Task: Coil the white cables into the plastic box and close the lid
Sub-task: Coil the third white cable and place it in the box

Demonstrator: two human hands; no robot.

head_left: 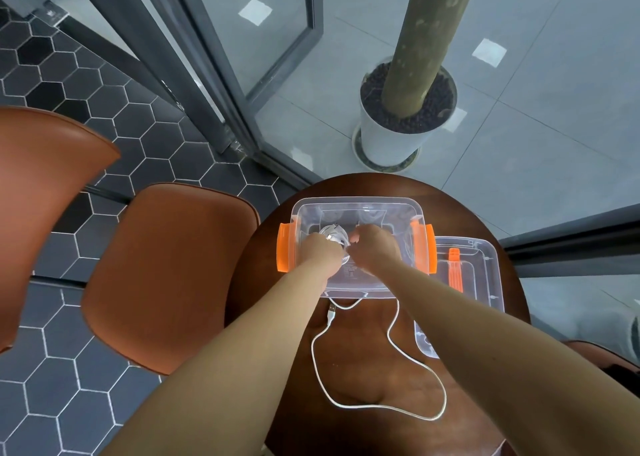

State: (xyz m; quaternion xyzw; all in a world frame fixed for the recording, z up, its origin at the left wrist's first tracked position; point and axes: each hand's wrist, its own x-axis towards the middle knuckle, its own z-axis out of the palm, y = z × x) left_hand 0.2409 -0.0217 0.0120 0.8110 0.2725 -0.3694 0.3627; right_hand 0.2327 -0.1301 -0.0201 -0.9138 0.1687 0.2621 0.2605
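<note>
In the plastic box (356,202), left hand (320,249) and right hand (375,247) pinch the white cable (335,235).

Plastic box (356,201) is looking like clear glossy plastic, with the orange latches (284,247) coming across opaque and smooth. Lid (488,275) is showing the same see-through plastic. Table (381,379) is looking like dark polished wood, grain showing and light bouncing off it. Cable (312,351) is wearing a smooth white jacket, its plug (331,310) glinting like metal. Chair (166,272) is looking like smooth tan leather
</note>
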